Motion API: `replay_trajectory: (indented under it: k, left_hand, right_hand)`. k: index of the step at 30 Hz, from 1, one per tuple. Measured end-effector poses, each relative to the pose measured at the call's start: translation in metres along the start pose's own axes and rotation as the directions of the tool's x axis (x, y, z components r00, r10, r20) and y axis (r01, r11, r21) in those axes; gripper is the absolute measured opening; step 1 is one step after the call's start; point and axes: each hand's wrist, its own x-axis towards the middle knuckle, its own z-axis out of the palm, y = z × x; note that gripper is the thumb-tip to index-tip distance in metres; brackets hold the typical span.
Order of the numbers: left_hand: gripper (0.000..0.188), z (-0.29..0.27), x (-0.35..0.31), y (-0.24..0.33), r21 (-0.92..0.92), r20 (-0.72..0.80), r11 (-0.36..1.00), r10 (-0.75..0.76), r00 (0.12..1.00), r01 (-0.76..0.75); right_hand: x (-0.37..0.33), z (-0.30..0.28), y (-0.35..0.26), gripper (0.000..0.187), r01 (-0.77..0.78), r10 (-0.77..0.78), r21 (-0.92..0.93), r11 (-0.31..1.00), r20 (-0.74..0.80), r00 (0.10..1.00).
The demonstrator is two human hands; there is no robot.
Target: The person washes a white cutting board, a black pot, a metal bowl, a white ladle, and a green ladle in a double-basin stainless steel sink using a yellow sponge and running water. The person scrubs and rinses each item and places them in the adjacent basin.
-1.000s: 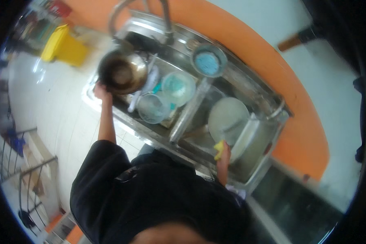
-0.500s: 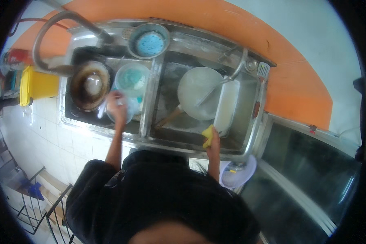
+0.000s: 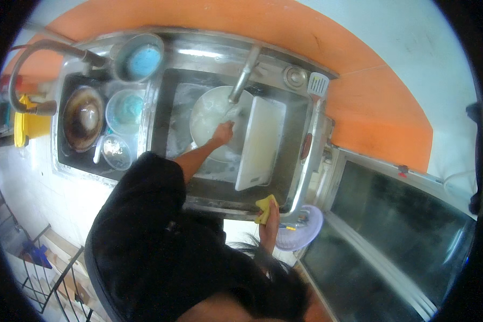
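Note:
My left hand [image 3: 224, 132] reaches over a large pale round pan [image 3: 204, 115] in the right sink basin [image 3: 209, 194]. Its fingers look curled just below the mouth of a metal tap [image 3: 243, 75], where water seems to run; what they hold, if anything, is too small to make out. My right hand [image 3: 271, 222] grips a yellow sponge [image 3: 264, 206] at the sink's front edge. Between the hands a white rectangular tray [image 3: 260, 145] leans in the basin, beside the pan and overlapping its right side.
The left basin holds a brown-stained pan [image 3: 72, 121], a clear bowl with greenish contents [image 3: 112, 115] and a smaller bowl [image 3: 116, 153]. A metal pot [image 3: 122, 61] stands on the back ledge. A slotted turner [image 3: 317, 85] lies at right; a lilac basket [image 3: 311, 236] sits below.
My left hand has moved from the small bowl in the left basin to under the right tap. My right hand has drawn back with the sponge to the front edge. The view has shifted.

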Motion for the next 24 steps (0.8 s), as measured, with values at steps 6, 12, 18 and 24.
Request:
replay_trajectory:
  k: [6, 12, 18, 24]
  left_hand:
    - [0.037, -0.057, 0.016, 0.010, -0.466, 0.344, 0.797, -0.237, 0.909, 0.384]
    - [0.047, -0.122, 0.011, 0.016, -0.291, 0.404, 0.875, -0.254, 0.879, 0.386]
    - [0.049, -0.175, 0.004, 0.041, -0.579, 0.386, 0.680, -0.256, 0.886, 0.449]
    - [0.044, -0.192, -0.003, 0.085, -0.517, 0.294, 0.845, 0.025, 0.955, 0.137]
  right_hand:
    - [0.015, -0.003, -0.010, 0.026, -0.013, 0.011, 0.086, 0.996, 0.024, 1.000]
    - [0.029, 0.011, -0.018, 0.027, -0.005, -0.006, 0.094, 0.996, 0.117, 0.993]
    - [0.040, 0.015, -0.021, 0.029, -0.050, 0.032, 0.075, 0.996, 0.225, 0.974]
    - [0.040, 0.023, -0.026, 0.031, -0.029, 0.010, 0.082, 0.996, 0.216, 0.976]
